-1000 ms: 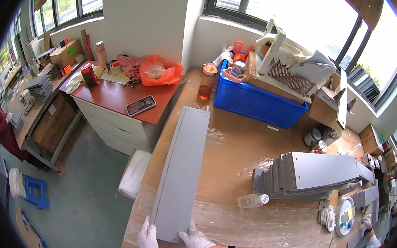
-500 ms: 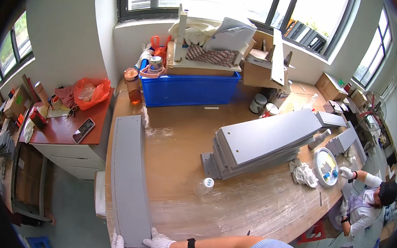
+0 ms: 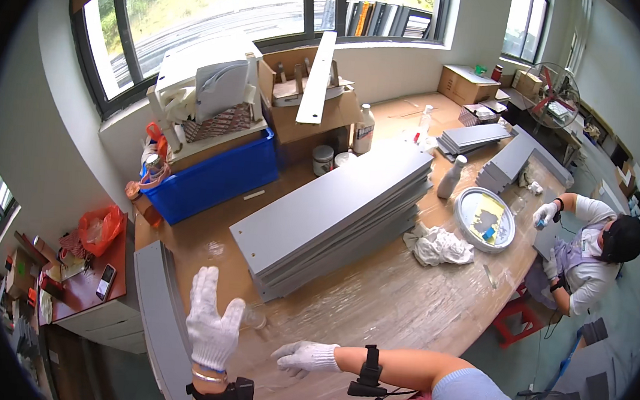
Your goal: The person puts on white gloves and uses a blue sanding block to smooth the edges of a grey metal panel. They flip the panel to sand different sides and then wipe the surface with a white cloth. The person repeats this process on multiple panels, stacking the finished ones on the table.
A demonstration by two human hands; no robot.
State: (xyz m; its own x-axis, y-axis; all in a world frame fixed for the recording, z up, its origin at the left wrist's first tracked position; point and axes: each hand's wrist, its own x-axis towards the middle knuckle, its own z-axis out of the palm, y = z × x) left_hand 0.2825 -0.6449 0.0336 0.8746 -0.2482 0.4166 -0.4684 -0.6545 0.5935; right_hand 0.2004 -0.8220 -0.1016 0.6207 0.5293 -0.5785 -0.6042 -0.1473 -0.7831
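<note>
My left hand (image 3: 212, 323), in a white knit glove, is raised over the table with its fingers up and its thumb apart. It holds nothing and is near the long grey panels (image 3: 158, 300) at the table's left edge. To its right my right hand (image 3: 306, 357), gloved too, reaches leftward with fingers stretched out and nothing in them. Beyond both hands lies a tall stack of flat grey panels (image 3: 335, 201), whose top panel has small holes at its near end. A small clear jar (image 3: 255, 317) stands beside my left hand, partly hidden by it.
A crumpled white cloth (image 3: 440, 247) and a round white tub lid (image 3: 463, 220) with a blue-and-yellow patch lie right of the stack. A grey bottle (image 3: 452, 176) stands behind them. A blue bin (image 3: 212, 184) and cardboard box (image 3: 281, 125) are at the back. A co-worker (image 3: 594, 255) sits right.
Both my hands have let go of the grey panel's near end at the left. They have risen and moved right over the table, and the view has turned right.
</note>
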